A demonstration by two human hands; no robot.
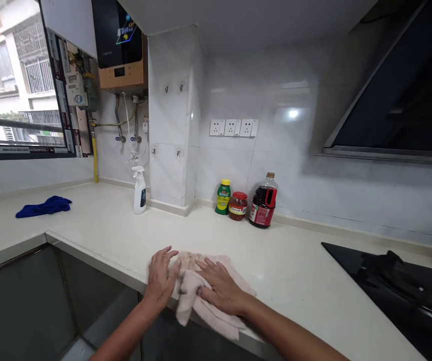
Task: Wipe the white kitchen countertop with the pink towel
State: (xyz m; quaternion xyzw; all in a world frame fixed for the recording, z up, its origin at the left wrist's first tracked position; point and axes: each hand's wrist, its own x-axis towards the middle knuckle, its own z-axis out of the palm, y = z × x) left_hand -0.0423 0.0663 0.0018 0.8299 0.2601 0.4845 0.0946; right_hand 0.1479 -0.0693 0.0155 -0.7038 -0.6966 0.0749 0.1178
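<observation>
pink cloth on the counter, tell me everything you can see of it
The pale pink cloth looks like soft fabric, with brownish marks on its far side. It lies rumpled on the white countertop, partly folded over itself, its near end hanging past the front edge. The right hand rests on it, fingers spread; the left hand is at its left side, contact unclear.

Near the marbled wall (294,140) we see a yellow-capped green bottle (223,198), a red-lidded jar (237,207) and a big red-handled bottle of dark liquid (262,210), side by side. Above them we find three white power sockets (232,128). On our right are a black gas hob (392,283) and a range hood (404,105); on our left, a water heater (120,50) and a window (13,90).
</observation>
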